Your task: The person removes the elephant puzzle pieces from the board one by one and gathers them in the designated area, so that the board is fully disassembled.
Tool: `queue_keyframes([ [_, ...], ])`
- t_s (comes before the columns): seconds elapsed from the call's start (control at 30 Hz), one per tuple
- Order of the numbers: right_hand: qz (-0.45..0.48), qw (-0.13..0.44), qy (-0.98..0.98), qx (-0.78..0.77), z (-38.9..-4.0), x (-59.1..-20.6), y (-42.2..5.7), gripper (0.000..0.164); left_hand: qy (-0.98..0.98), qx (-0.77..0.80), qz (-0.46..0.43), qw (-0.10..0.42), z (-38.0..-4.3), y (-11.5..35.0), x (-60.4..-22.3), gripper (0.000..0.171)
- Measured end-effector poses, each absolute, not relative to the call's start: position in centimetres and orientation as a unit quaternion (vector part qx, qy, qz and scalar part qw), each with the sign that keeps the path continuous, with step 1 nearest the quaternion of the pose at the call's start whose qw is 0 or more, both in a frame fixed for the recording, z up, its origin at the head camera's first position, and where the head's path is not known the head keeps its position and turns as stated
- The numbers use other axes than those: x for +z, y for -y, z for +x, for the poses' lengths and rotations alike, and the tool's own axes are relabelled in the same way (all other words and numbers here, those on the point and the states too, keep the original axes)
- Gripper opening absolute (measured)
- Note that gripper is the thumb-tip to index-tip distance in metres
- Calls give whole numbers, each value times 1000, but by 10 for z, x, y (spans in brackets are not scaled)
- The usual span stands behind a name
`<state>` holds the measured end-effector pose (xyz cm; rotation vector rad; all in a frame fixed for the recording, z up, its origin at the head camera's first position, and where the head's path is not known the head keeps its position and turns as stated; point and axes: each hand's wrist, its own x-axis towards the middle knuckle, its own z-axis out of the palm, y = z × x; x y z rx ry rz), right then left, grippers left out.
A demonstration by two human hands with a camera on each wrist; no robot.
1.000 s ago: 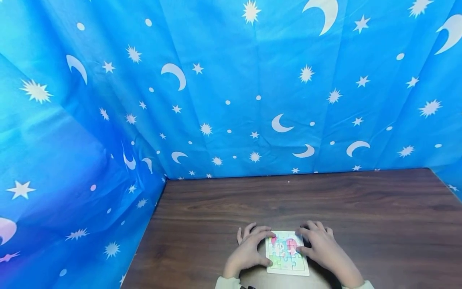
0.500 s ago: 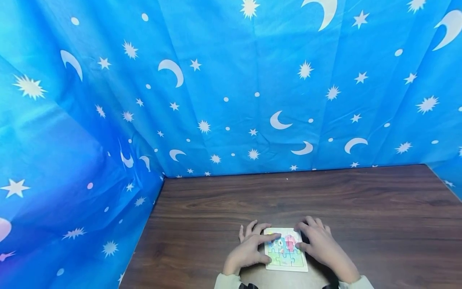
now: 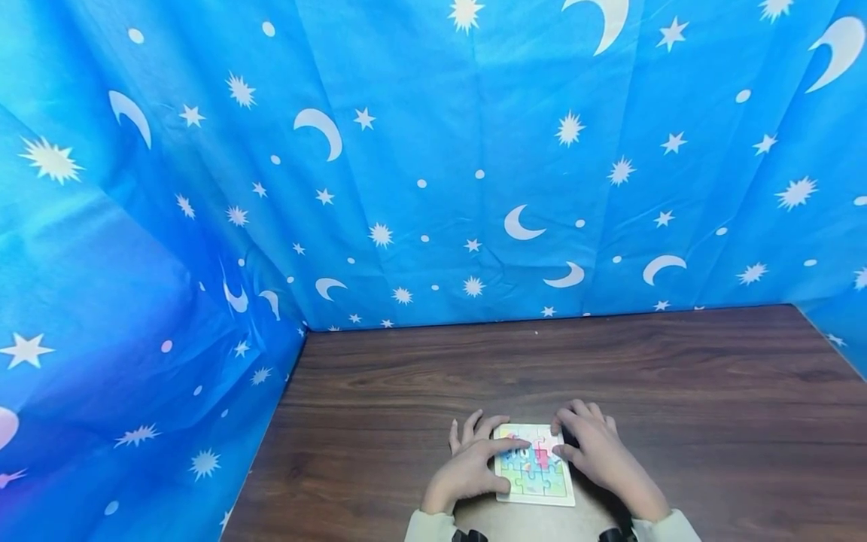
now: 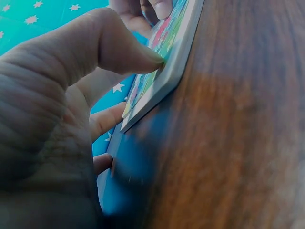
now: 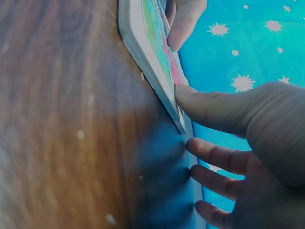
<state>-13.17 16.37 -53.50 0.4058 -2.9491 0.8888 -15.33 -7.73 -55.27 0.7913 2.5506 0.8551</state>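
Starting on the puzzle's left: the left hand (image 3: 467,468) sits right up against that side, fingers spread and not closed around anything. Its index lies straight out over the picture and the thumb tip is on the near part of the left border. So the puzzle (image 3: 535,485) is directly to the right of that palm, flat on the table (image 3: 379,406), sandwiched between both hands. It looks close to square, so I can't pick out a long axis. Neither hand is really nearer since both touch it, but the left reaches further in, and I'd say any nudge depends on that side-to-side squeeze.

On the puzzle's right, the right hand (image 3: 597,458) has its thumb at the right border and its fingers bent loosely by the far right corner. Doesn't look like a real grip to me.

The left wrist cam shows the thick pale side of the frame (image 4: 183,57), which the head view barely gets. The right wrist cam shows three fingers apart beyond the puzzle; the head cam mostly bunches those together.
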Motion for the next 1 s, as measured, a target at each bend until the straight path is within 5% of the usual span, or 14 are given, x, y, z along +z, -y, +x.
queue_keyframes([
  [1.0,177,-3,955,240,-136,-533,-175,20,-899,302,268,172,-153,76,-555,73],
])
